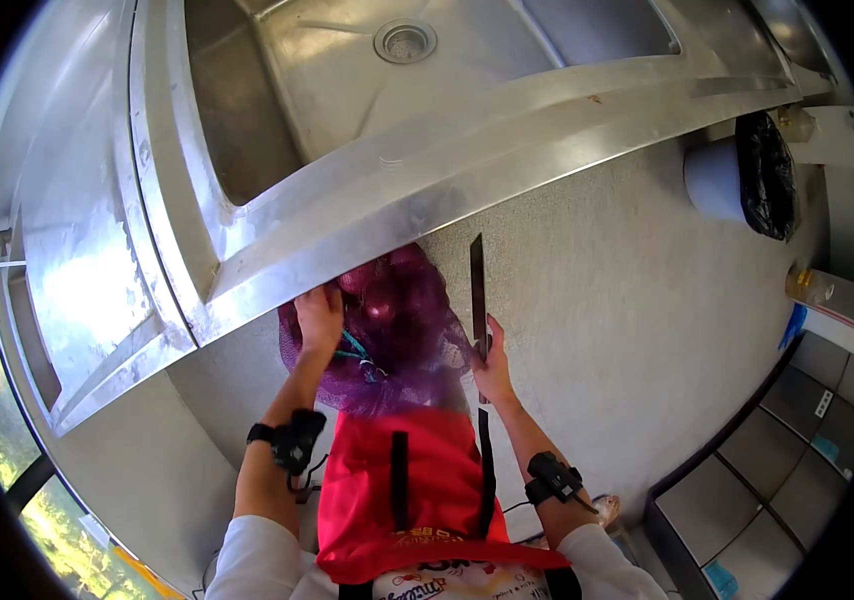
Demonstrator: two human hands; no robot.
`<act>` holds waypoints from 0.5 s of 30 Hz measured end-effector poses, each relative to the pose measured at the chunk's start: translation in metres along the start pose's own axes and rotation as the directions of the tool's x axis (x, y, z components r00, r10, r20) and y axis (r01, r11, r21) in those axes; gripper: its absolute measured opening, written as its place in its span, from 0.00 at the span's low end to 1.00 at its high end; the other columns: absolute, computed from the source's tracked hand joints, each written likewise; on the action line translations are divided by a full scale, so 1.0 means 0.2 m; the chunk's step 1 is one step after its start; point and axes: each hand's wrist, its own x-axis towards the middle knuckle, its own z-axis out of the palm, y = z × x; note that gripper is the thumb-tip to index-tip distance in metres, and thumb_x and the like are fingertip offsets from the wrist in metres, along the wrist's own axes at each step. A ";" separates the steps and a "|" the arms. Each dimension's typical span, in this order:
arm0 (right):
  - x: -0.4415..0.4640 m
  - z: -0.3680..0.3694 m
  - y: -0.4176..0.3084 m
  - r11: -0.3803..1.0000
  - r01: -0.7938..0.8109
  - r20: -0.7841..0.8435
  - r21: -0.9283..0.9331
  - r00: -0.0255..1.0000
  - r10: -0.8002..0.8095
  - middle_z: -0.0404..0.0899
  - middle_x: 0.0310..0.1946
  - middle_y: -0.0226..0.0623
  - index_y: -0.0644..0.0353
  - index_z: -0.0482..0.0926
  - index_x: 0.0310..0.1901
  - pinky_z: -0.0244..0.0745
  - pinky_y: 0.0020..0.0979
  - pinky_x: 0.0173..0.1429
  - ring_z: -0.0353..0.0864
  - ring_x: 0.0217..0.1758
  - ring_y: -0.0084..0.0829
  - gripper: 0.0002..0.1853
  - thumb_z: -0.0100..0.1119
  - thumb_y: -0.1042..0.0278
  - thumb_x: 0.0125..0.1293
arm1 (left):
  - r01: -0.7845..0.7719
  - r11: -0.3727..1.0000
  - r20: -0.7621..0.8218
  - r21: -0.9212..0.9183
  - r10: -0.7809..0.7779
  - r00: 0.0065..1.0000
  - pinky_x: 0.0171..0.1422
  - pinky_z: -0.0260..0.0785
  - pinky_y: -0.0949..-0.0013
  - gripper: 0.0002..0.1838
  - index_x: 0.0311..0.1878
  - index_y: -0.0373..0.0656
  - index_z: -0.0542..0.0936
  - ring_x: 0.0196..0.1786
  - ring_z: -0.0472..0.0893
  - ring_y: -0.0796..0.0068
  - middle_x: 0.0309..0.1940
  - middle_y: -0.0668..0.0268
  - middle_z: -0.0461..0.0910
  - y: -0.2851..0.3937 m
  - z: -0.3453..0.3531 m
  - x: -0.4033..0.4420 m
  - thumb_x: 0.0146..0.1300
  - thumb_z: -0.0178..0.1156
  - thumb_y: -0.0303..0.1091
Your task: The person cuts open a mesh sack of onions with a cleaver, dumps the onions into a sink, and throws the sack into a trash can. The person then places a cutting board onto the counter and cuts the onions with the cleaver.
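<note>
Red apron point(437, 485) | sink edge point(447, 185) partly covering mesh bag point(402, 345) | bin point(715, 180), right

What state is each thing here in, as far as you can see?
Purple mesh bag: holding red onions; can't tell whether its mouth is open.
Left hand: on the bag.
Knife: gripped in the right hand, blade pointing away from the wearer.
Sink drain: uncovered.
Waste bin: lined with black plastic.
Red apron: worn.
</note>
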 end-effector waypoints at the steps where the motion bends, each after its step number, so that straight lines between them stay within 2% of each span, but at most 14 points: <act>1: 0.00 0.01 -0.01 1.000 0.001 0.014 -0.010 1.000 -0.001 0.66 0.27 0.28 0.50 0.48 0.69 0.66 0.24 0.32 0.67 0.27 0.22 0.37 0.49 0.84 0.60 | -0.124 0.987 -0.021 0.097 0.127 0.992 0.64 0.59 0.50 0.23 0.60 0.42 0.70 0.61 0.69 0.54 0.61 0.54 0.68 0.08 -0.03 -0.07 0.63 0.54 0.40; 3: 0.00 0.02 -0.01 1.000 0.006 0.041 -0.031 0.999 -0.005 0.68 0.28 0.29 0.49 0.48 0.69 0.68 0.25 0.34 0.68 0.28 0.23 0.37 0.49 0.83 0.60 | -0.302 0.940 0.246 0.159 0.259 0.934 0.65 0.56 0.47 0.28 0.62 0.44 0.67 0.62 0.69 0.56 0.65 0.56 0.63 0.09 0.04 -0.29 0.62 0.55 0.46; 5: -0.03 0.04 -0.05 0.999 -0.029 0.039 -0.021 0.999 0.030 0.69 0.28 0.30 0.49 0.48 0.69 0.69 0.26 0.37 0.70 0.29 0.23 0.37 0.49 0.83 0.60 | -0.364 0.930 0.521 0.046 0.289 0.803 0.67 0.54 0.47 0.32 0.62 0.44 0.67 0.60 0.70 0.57 0.61 0.55 0.67 0.20 0.02 -0.44 0.60 0.56 0.53; 7: -0.05 0.06 -0.04 0.998 -0.057 0.024 -0.025 0.998 0.057 0.69 0.28 0.30 0.49 0.48 0.69 0.69 0.26 0.37 0.70 0.29 0.23 0.37 0.49 0.83 0.60 | -0.436 0.886 0.739 0.156 0.188 0.647 0.67 0.53 0.49 0.37 0.63 0.44 0.66 0.58 0.73 0.58 0.54 0.53 0.75 0.24 -0.01 -0.55 0.59 0.50 0.63; 8: -0.06 0.06 -0.04 0.998 -0.057 0.006 -0.037 0.998 0.057 0.69 0.28 0.30 0.49 0.48 0.69 0.69 0.26 0.36 0.70 0.29 0.23 0.37 0.49 0.84 0.60 | -0.438 0.869 0.812 0.230 0.076 0.578 0.66 0.54 0.51 0.41 0.62 0.43 0.68 0.52 0.78 0.56 0.42 0.52 0.81 0.23 -0.01 -0.60 0.58 0.45 0.70; 11: -0.05 0.07 -0.03 0.998 -0.047 -0.025 -0.035 0.999 0.046 0.71 0.31 0.33 0.49 0.48 0.69 0.69 0.26 0.37 0.71 0.31 0.25 0.38 0.49 0.85 0.58 | -0.290 0.925 0.770 0.245 -0.004 0.638 0.64 0.57 0.53 0.44 0.60 0.43 0.70 0.45 0.81 0.54 0.36 0.50 0.82 0.10 -0.12 -0.72 0.56 0.41 0.74; 12: -0.04 0.06 -0.01 0.999 -0.045 -0.023 -0.008 0.999 0.045 0.73 0.32 0.35 0.50 0.48 0.69 0.70 0.27 0.39 0.73 0.32 0.27 0.39 0.50 0.85 0.57 | -0.202 0.911 0.781 0.360 -0.176 0.599 0.61 0.60 0.53 0.44 0.60 0.46 0.70 0.41 0.82 0.53 0.35 0.51 0.82 0.13 -0.23 -0.72 0.54 0.43 0.75; 13: -0.04 0.07 0.01 0.999 -0.042 -0.021 0.021 0.999 0.042 0.75 0.34 0.38 0.50 0.48 0.69 0.71 0.28 0.40 0.75 0.33 0.30 0.40 0.51 0.85 0.57 | -0.160 0.901 0.775 0.404 -0.245 0.582 0.60 0.61 0.52 0.44 0.61 0.47 0.70 0.43 0.81 0.52 0.36 0.50 0.82 0.09 -0.29 -0.74 0.54 0.44 0.75; 15: -0.03 0.10 0.00 0.999 -0.033 -0.005 0.039 0.999 0.033 0.74 0.33 0.35 0.51 0.48 0.69 0.71 0.27 0.39 0.74 0.31 0.27 0.40 0.52 0.85 0.56 | -0.083 0.869 0.752 0.488 -0.371 0.545 0.59 0.63 0.52 0.44 0.61 0.50 0.70 0.46 0.80 0.52 0.39 0.50 0.81 -0.01 -0.39 -0.77 0.52 0.45 0.76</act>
